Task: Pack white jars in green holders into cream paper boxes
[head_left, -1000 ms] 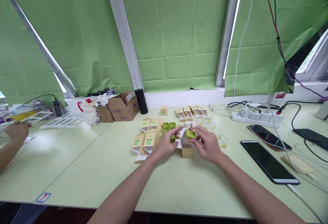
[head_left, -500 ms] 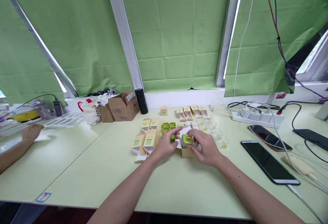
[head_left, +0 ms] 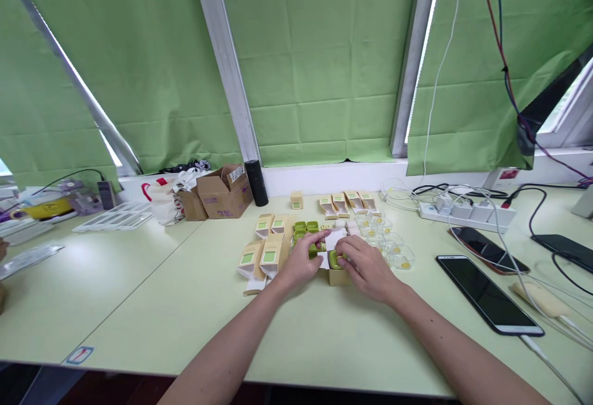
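A small kraft cardboard box (head_left: 340, 278) stands in front of me, its white inner flaps up. My left hand (head_left: 301, 259) is closed on the box's left side, fingertips at a white flap. A small square container with a green lid (head_left: 334, 260) sits in the box mouth. The fingers of my right hand (head_left: 367, 267) are bent onto its right side and partly cover it. Just behind my left hand are several green square pieces (head_left: 300, 226). To the left stand open kraft boxes (head_left: 273, 253) with green labels.
Clear plastic cups (head_left: 399, 250) lie to the right, and more kraft boxes (head_left: 346, 204) stand behind. A phone (head_left: 486, 292), cables and a power strip (head_left: 466, 215) occupy the right side. A brown carton (head_left: 225, 194) and black cylinder (head_left: 256, 183) stand at the back left.
The green-lidded container has gone down into the box with my right hand, which has shifted slightly left over it. Another person's hand at the far left has drawn back almost out of view.
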Available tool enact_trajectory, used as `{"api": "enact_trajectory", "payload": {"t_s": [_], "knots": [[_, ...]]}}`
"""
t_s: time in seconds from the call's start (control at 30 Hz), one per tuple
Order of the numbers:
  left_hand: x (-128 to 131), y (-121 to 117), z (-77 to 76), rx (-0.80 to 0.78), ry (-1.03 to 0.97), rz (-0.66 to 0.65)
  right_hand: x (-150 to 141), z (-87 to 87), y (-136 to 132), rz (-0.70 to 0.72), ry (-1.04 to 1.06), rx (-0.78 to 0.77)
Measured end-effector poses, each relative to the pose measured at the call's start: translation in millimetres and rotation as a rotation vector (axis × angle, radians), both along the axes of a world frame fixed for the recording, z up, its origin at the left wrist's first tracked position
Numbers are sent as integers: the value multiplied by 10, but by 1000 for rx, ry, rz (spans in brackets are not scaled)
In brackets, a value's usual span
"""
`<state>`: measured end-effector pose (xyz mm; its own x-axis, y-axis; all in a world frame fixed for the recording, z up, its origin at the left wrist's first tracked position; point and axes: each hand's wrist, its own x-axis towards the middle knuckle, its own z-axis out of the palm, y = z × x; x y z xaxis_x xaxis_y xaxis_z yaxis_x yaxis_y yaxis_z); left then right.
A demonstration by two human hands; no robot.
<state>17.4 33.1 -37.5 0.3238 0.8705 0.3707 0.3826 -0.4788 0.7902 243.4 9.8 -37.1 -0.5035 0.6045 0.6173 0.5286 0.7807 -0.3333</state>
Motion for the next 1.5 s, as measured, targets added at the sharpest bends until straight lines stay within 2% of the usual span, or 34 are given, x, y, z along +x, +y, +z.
{"api": "enact_trajectory", "payload": {"t_s": [0.3,0.7,0.97,1.1,1.27,1.5], "knots": [[-9,38,-48,10,-46,-34,-27,-56,26,-40,76,-29],[18,0,6,9,-84,-65,-52,-89,54,-49,154,-163],[-2,5,-4,8,-68,-65,-74,-89,46,-47,149,-187],[4,-3,5,-2,-90,-62,-50,-71,66,-73,248,-200],[14,-12,34,-36,-130,-46,27,-87,170,-171,429,-190],[26,9,41,-101,-186,-25,44,-121,251,-225,553,-308]]}}
